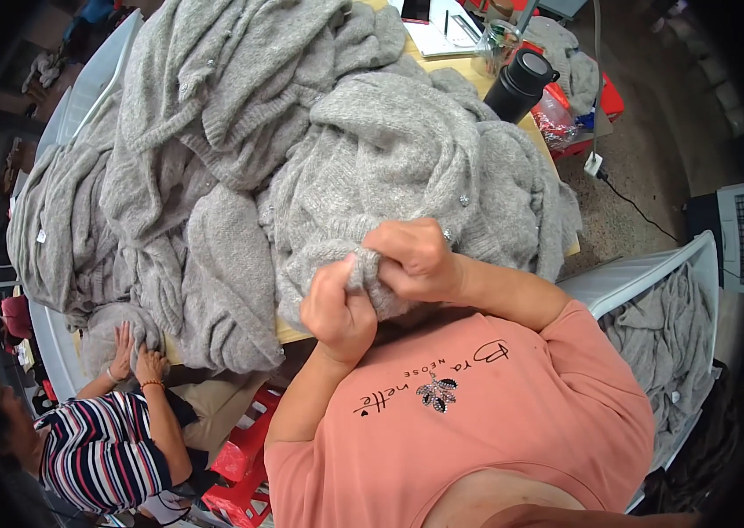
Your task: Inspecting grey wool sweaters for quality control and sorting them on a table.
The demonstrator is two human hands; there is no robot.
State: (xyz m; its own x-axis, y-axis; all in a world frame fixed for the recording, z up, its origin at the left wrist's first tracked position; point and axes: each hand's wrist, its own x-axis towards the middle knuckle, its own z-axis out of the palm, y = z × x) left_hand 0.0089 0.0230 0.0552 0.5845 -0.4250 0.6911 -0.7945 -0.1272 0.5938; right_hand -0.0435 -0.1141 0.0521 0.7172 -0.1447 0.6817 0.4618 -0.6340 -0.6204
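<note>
A grey knitted sweater (390, 132) with small shiny buttons lies bunched in front of me, its near edge gathered up close to my chest. My left hand (339, 308) is closed round a fold of this knit, thumb on top. Right beside it, my right hand (416, 258) pinches the same edge, fingers curled in. A short stretch of fabric shows between the two fists. One shiny button (464, 201) sits just beyond my right hand. Whatever lies under my curled fingers is hidden.
More grey knitwear (214, 88) is heaped across the wooden table (455, 66). At the far right stand a black bottle (523, 84) and a glass jar (495, 48). A white bin (702, 264) of grey garments is at my right. A co-worker (108, 440) in stripes handles knitwear at left.
</note>
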